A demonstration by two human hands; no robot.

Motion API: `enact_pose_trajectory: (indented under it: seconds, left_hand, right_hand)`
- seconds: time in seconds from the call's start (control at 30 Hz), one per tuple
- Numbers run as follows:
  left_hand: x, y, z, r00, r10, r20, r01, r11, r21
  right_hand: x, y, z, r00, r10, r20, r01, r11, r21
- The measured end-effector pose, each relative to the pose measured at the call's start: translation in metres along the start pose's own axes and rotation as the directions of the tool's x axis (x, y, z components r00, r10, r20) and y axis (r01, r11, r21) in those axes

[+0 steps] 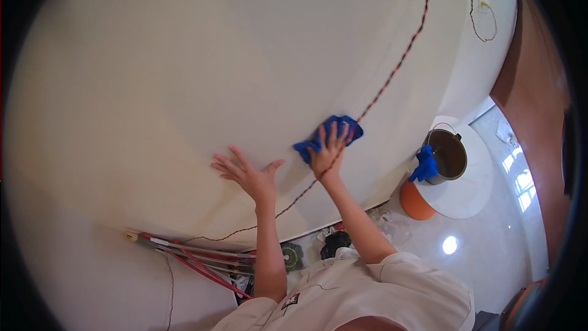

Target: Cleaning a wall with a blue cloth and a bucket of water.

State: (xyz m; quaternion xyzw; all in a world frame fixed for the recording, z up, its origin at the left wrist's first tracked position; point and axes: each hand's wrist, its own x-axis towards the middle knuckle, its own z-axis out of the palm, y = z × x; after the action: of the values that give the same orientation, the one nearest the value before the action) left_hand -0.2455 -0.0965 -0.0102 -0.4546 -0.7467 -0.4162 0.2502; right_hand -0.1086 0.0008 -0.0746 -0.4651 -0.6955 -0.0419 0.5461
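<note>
With fingers spread, my right hand [328, 151] presses a blue cloth [341, 131] flat against the pale wall [206, 78]. A twisted red and black cord [399, 64] hangs in front of the wall and crosses over my right hand. To the left, my left hand [250, 177] is raised at the wall, fingers apart and nothing in it. Whether its palm touches the wall is hard to tell.
At right, a metal bucket [452, 156] with a second blue cloth [425, 164] over its rim stands on a round white top [475, 193] above an orange base [415, 202]. Long-handled tools [206, 255] lean in the lower-left corner, near a green-grey brush head [292, 256] and a black bag [335, 244].
</note>
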Motion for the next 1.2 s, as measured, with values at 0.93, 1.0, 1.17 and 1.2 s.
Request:
enact_pose_trajectory:
  seconds: [0.93, 1.0, 1.17, 1.2]
  left_hand:
    - [-0.002, -0.004, 0.006, 0.996, 0.050, -0.078, -0.054, 0.997, -0.058]
    - [-0.002, -0.002, 0.006, 0.995, 0.061, -0.080, -0.065, 0.997, -0.052]
    - [-0.001, 0.003, -0.005, 0.998, 0.047, -0.044, -0.048, 0.998, -0.029]
    - [-0.001, 0.001, -0.007, 0.998, 0.050, -0.036, -0.051, 0.999, -0.014]
  right_hand:
    - [0.140, -0.059, -0.053, 0.974, -0.061, -0.218, 0.071, 0.997, 0.041]
    - [0.123, -0.068, -0.048, 0.985, -0.083, -0.154, 0.089, 0.995, 0.032]
    - [0.090, -0.053, -0.036, 0.983, -0.171, -0.063, 0.171, 0.985, -0.004]
    - [0.088, -0.050, -0.034, 0.983, -0.174, -0.064, 0.174, 0.985, -0.002]
